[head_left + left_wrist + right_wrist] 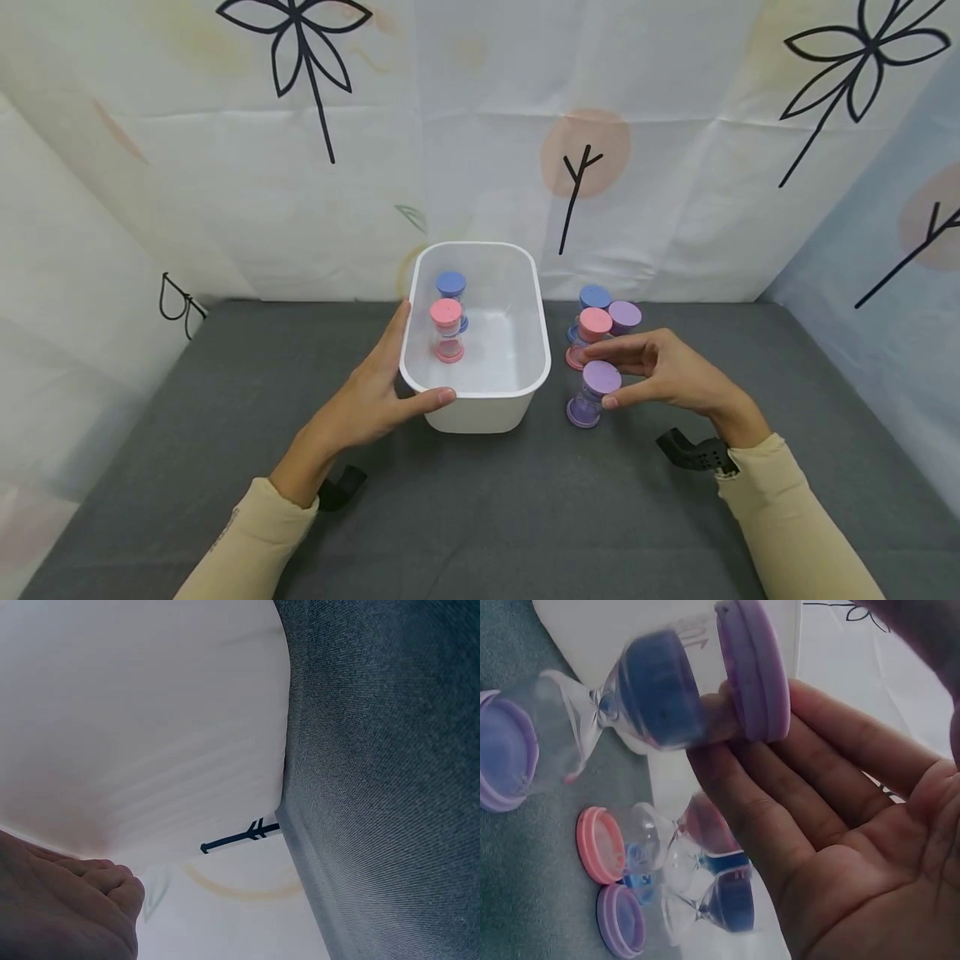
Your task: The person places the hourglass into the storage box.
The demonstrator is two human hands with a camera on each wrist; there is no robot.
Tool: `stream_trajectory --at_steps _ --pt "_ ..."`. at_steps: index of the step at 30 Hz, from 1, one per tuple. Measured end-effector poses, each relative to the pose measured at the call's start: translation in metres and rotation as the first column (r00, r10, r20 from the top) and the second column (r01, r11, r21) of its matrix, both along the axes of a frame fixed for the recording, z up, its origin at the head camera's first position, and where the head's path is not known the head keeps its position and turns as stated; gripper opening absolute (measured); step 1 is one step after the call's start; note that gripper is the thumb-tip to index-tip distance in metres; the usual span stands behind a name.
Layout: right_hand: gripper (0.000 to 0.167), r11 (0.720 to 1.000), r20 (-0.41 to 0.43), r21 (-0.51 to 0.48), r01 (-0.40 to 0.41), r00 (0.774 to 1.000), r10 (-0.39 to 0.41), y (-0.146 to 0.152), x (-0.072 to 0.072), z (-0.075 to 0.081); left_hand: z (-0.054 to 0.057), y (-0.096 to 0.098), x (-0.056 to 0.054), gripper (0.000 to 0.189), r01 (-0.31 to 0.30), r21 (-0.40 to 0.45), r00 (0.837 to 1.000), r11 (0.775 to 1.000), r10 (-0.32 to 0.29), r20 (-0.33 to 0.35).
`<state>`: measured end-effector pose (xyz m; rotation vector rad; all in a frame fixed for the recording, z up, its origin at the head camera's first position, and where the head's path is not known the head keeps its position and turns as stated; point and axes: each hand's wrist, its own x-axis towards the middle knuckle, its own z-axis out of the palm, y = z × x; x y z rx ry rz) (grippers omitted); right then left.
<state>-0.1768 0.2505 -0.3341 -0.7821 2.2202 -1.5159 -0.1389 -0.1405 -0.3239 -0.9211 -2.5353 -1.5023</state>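
A purple-capped hourglass point(602, 379) stands to the right of a white plastic bin point(483, 413). My right hand point(671, 375) pinches it near its top cap, thumb on the near side and fingers behind. The right wrist view shows those fingers point(769, 795) against the purple cap, with dark blue sand in the bulb beside it. My left hand point(378, 387) rests against the bin's near left corner, fingers along the left wall and thumb across the front rim. Inside the bin, a pink-capped hourglass point(447, 329) stands before a blue-capped hourglass point(451, 285).
Just behind my right fingers stand another pink-capped hourglass point(595, 323), a second blue-capped one point(595, 297) and another purple-capped one point(626, 316), close together. A dark grey cloth point(495, 508) covers the table. Printed white fabric point(480, 167) hangs behind it and along both sides.
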Motion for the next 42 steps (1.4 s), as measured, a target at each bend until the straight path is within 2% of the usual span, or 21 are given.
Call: stream_trajectory --at_steps 8,12,16,18,22,27,34,35,36,39,41,42 --pt "0.059 0.999 0.02 0.04 -0.01 1.0 0.009 0.0 -0.003 -0.006 -0.002 -0.001 -0.001 0.115 -0.002 -0.005 1.0 1.0 0.002 0.006" --pt "0.056 0.999 0.026 0.05 0.001 1.0 -0.002 -0.002 -0.003 -0.008 -0.014 -0.004 -0.008 0.115 -0.005 -0.005 1.0 1.0 0.005 -0.005" --pt "0.053 0.998 -0.005 0.063 0.013 1.0 -0.013 -0.003 -0.003 -0.007 -0.023 -0.006 -0.015 0.116 -0.011 -0.014 1.0 1.0 0.011 -0.022" --pt "0.051 0.997 -0.03 0.077 0.026 0.999 -0.024 -0.004 -0.002 -0.006 -0.022 -0.006 -0.014 0.115 -0.004 -0.008 1.0 1.0 0.004 -0.026" --pt "0.049 0.995 -0.066 0.085 0.061 0.996 -0.056 -0.006 0.002 0.0 -0.009 -0.003 -0.006 0.114 0.005 0.007 1.0 1.0 -0.005 -0.012" --pt "0.051 0.989 -0.063 0.063 0.133 0.99 -0.13 -0.008 0.009 0.012 0.001 -0.001 0.0 0.115 -0.005 -0.012 1.0 1.0 0.005 0.002" --pt "0.051 0.976 -0.051 -0.055 0.211 0.976 -0.213 -0.013 0.02 0.027 0.002 -0.001 0.0 0.114 -0.01 -0.01 1.0 1.0 0.01 -0.003" --pt "0.051 0.971 -0.041 -0.088 0.22 0.974 -0.224 -0.015 0.022 0.029 -0.003 -0.002 -0.003 0.114 -0.013 -0.014 1.0 1.0 0.012 -0.009" --pt "0.05 0.966 -0.036 -0.123 0.226 0.972 -0.232 -0.016 0.023 0.031 -0.007 -0.003 -0.005 0.115 -0.014 -0.019 1.0 1.0 0.014 -0.016" --pt "0.048 0.943 -0.015 -0.226 0.244 0.967 -0.254 -0.018 0.029 0.035 -0.009 -0.003 -0.007 0.115 -0.007 -0.01 1.0 1.0 0.007 -0.019" --pt "0.048 0.926 -0.012 -0.29 0.24 0.967 -0.255 -0.02 0.031 0.038 -0.01 -0.004 -0.007 0.115 -0.005 -0.01 1.0 1.0 0.005 -0.015" --pt "0.047 0.919 -0.015 -0.314 0.24 0.966 -0.257 -0.02 0.033 0.039 -0.005 -0.002 -0.004 0.114 -0.002 -0.005 1.0 1.0 0.002 -0.009"
